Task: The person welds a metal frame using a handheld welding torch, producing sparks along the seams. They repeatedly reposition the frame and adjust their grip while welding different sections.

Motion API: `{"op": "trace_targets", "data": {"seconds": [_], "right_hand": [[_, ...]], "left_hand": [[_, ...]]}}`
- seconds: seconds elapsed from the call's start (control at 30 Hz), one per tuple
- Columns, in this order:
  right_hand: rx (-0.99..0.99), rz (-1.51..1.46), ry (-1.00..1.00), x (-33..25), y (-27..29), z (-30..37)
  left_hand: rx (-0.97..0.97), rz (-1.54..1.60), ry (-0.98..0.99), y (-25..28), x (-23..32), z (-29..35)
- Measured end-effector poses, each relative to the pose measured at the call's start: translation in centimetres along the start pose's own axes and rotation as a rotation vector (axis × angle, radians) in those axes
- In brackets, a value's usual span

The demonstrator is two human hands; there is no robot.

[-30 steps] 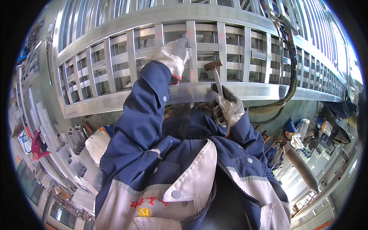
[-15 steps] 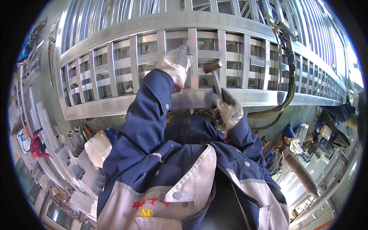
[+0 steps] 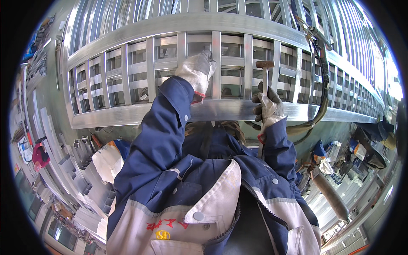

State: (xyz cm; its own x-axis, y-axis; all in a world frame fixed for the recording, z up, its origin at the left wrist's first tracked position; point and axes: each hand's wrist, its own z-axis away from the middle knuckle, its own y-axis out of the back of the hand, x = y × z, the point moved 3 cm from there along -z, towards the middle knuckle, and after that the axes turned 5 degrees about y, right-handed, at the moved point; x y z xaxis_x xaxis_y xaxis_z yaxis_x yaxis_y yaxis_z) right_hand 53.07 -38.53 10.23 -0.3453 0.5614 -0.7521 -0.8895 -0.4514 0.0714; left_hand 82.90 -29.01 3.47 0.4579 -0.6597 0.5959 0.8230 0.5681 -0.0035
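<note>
My left hand, in a white and grey work glove, is closed at the left edge of an upright metal bar in a frame of silvery bars. Its fingertips point down into the gap, and what they grip is hidden. My right hand, gloved too, holds a hammer by its handle. The brown hammer head is raised above the frame, to the right of my left hand. Some right-hand fingers are loosely curled at the handle.
The frame's near rail runs across in front of me. Dark cables hang over the frame at right. A cylinder lies at lower right. Metal profiles are stacked at left, with a person in red nearby.
My right hand has moved to the right and slightly up with the hammer, and the handle is now nearly upright in view. My left hand keeps its place by the bar.
</note>
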Motion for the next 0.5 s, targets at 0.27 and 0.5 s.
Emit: {"op": "trace_targets", "data": {"seconds": [0.27, 0.5], "right_hand": [[-0.013, -0.005, 0.065, 0.7, 0.5, -2.0], [-0.022, 0.058, 0.081, 0.0, 0.0, -1.7]], "left_hand": [[0.061, -0.294, -0.224, 0.4, -1.2, -2.0], [-0.024, 0.035, -0.005, 0.0, -0.2, -0.6]]}}
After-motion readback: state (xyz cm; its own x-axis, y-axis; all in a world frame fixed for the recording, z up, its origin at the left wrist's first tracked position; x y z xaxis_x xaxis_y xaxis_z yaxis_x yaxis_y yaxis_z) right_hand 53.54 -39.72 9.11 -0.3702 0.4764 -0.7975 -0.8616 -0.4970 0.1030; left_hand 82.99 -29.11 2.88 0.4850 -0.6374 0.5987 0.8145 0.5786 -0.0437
